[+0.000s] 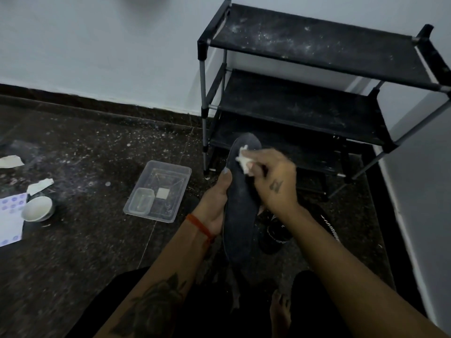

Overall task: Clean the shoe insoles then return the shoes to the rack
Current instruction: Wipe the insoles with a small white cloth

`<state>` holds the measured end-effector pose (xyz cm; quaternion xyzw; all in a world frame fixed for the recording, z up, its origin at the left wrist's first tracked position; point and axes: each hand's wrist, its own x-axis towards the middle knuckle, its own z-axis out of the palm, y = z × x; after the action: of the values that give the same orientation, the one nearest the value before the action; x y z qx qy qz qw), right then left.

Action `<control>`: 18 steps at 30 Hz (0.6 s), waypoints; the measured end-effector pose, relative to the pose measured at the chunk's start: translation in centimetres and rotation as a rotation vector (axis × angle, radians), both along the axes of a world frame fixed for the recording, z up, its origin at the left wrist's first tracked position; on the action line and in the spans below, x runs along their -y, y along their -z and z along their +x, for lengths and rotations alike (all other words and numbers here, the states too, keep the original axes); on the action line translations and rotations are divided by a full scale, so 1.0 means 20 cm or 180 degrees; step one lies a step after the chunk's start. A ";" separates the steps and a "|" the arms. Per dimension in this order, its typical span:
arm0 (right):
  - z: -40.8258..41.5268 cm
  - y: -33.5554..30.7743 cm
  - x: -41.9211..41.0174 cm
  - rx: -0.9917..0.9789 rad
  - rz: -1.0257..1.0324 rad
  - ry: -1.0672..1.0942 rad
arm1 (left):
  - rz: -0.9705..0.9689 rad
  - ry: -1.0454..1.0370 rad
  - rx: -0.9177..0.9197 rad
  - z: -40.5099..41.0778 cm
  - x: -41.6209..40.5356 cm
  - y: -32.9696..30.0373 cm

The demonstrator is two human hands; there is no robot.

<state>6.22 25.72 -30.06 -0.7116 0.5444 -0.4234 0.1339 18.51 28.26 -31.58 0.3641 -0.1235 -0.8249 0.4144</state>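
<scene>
Right hand [271,176], tissue [244,162] on insole [240,215]

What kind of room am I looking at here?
Likely a home entryway or room corner: a black shoe rack against a white wall, dark speckled stone floor, shoes beside the person.

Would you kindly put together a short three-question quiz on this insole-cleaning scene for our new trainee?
1. True or false: the left hand holds the dark insole by its edge.
2. What does the right hand press against the insole?
A. a brush
B. a white wad of tissue
C. a sponge
3. Fill in: the small clear container sits inside the clear plastic ___ on the floor.

Key: 1 true; 2 B; 3 tray.
</scene>
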 end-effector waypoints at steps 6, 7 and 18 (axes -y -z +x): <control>0.00 0.04 0.02 -0.0640 0.0312 -0.0117 | 0.0036 0.0077 -0.0060 0.00 -0.01 0.01; -0.03 0.05 0.03 -0.0685 0.0360 0.0151 | 0.0098 0.0136 -0.0156 0.00 -0.01 0.01; -0.09 0.00 0.06 0.2001 0.1809 0.0230 | 0.0248 0.0292 -0.0172 0.02 0.00 -0.03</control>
<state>4.39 24.47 -30.03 -0.4631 0.5968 -0.4574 0.4693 18.99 28.29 -30.92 0.3515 -0.0966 -0.8568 0.3648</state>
